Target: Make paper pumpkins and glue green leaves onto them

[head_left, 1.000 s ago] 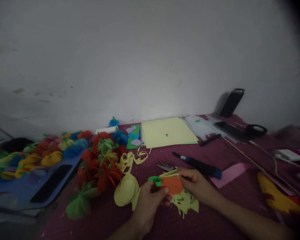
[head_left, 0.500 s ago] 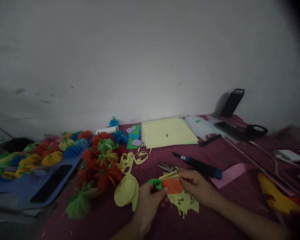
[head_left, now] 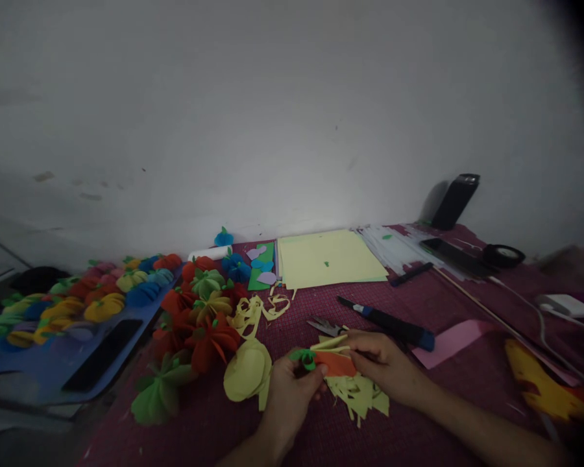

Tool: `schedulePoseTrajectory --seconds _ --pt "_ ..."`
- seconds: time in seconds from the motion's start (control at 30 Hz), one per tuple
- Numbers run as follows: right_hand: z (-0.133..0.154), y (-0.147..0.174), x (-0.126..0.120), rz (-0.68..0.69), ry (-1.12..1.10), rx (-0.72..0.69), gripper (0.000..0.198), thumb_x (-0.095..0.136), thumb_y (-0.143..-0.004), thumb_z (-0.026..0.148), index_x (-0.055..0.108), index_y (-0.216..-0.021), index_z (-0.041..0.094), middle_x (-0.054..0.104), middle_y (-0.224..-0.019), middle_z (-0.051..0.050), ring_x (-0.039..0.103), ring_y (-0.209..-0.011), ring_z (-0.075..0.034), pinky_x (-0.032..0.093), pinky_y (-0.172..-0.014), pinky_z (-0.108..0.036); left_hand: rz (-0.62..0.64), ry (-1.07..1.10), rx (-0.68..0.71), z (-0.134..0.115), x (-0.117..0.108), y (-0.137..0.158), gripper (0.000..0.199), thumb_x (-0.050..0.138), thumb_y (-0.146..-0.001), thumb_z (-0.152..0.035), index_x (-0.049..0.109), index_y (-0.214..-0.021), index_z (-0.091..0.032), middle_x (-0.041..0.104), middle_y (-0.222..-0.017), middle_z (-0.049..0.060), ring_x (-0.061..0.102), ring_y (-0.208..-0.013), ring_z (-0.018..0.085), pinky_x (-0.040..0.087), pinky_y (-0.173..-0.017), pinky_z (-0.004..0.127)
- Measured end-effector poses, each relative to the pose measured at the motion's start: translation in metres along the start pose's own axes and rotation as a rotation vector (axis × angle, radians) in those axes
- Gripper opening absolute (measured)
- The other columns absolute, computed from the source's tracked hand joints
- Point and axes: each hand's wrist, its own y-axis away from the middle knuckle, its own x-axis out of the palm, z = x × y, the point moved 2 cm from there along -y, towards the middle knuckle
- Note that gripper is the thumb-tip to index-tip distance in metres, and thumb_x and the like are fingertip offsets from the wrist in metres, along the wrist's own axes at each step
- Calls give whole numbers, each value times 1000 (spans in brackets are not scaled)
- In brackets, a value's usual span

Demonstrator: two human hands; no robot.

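An orange paper piece [head_left: 335, 363] is held between my two hands, just above the table. My left hand [head_left: 292, 392] pinches its left end between thumb and fingers. Beside that thumb, at the same end, a green curled paper strip [head_left: 303, 355] shows. With closed fingers, my right hand [head_left: 387, 364] grips the right edge of the orange paper. Pale yellow paper scraps [head_left: 363, 394] lie under and around the hands. Scissors [head_left: 324, 324] rest just beyond them, handles partly hidden. Left of my left hand are cut yellow paper circles [head_left: 248, 370].
Paper pumpkins [head_left: 214, 340] cluster on the left, with more on a blue board [head_left: 153, 318] beside a black phone [head_left: 102, 353]. A box cutter [head_left: 394, 325] lies beyond my right hand. Yellow sheets [head_left: 328, 256] lie by the wall, and a pink paper strip [head_left: 452, 344] is at right.
The whole view has shifted slightly. Both hands keep their hold on the orange paper, which now tilts a little more; otherwise the table things stay put.
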Motion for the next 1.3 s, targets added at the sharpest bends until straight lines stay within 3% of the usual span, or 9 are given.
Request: schedulePoseTrajectory --seconds 0.63,0.77,0.93,1.1,1.3 --pt "13 0 -1 25 17 -18 35 45 -89 39 70 -78 17 62 -71 -4 57 -70 -17 46 -64 -26 -20 -31 18 -1 -1 1 22 71 -63 -34 63 -69 -14 58 -52 -3 48 -46 9 37 -45 20" --pt "14 1 -2 31 29 -36 33 43 -91 37 71 -90 18 63 -76 -4 57 -72 -17 46 -67 -28 -19 -31 22 0 -1 1 23 70 -64 -36 63 -68 -15 57 -52 -3 48 -46 9 36 -44 20" --pt "15 3 -5 31 0 -70 32 41 -92 34 67 -106 20 66 -95 -7 59 -86 -20 46 -77 -32 -20 -27 17 -2 -1 2 23 70 -65 -36 62 -70 -15 58 -55 -3 49 -48 9 35 -45 19" --pt "15 2 -4 58 -15 -114 34 53 -85 35 62 -114 21 66 -101 -9 60 -89 -21 47 -78 -34 -19 -20 1 -4 0 3 27 69 -64 -40 61 -71 -15 58 -55 -3 48 -47 9 35 -44 19" --pt "14 -1 -2 28 28 -87 27 48 -89 30 67 -108 24 68 -91 -6 61 -82 -17 47 -76 -31 -33 -39 28 -4 -1 3 27 71 -62 -38 58 -65 -15 50 -51 -6 40 -45 7 33 -43 19"
